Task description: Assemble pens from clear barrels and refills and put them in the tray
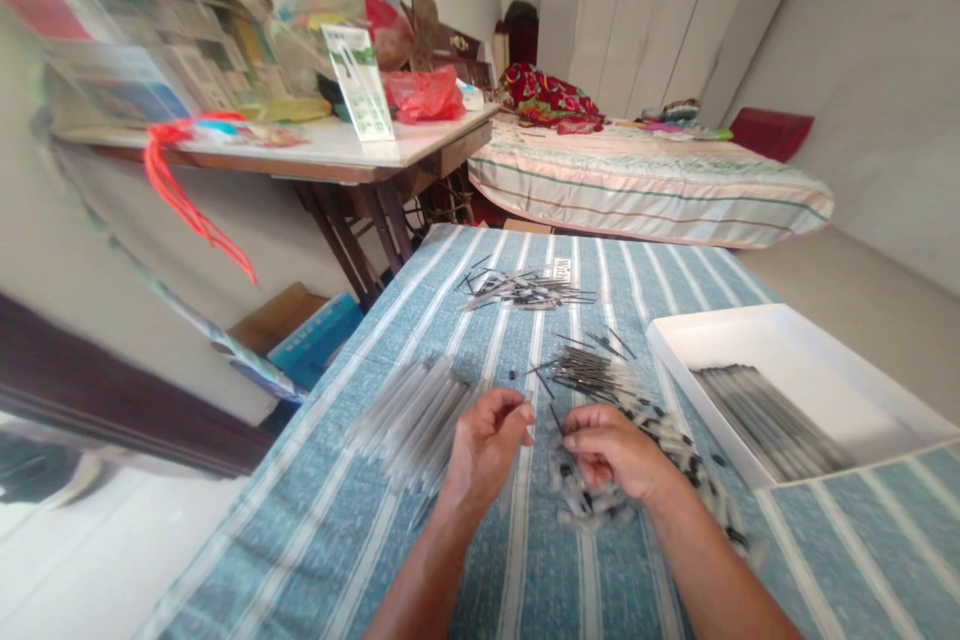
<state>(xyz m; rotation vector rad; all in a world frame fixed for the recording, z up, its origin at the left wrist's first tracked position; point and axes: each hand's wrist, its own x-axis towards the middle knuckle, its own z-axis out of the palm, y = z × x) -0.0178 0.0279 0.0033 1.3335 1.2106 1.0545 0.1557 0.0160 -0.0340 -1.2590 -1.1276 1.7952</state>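
My left hand (487, 442) is closed, thumb against curled fingers; whatever it may hold is too small to make out. It is beside a stack of translucent grey tubes (409, 420) that look like pen barrels. A hand's width to the right, my right hand (613, 448) pinches a thin black stick (556, 416), tilted up to the left. Under and around that hand lie small clear and black pieces (589, 502), blurred. Just beyond it is a pile of thin dark sticks (585, 367). A tiny black piece (512, 374) sits on the cloth between the piles.
On the right, a white open box (724, 430) holds a row of dark-tipped tubes (765, 420). Farther back on the blue striped cloth (360, 540) lies another loose pile of thin pieces (529, 290). A side table (420, 145) with bags and a bed (645, 175) stand beyond.
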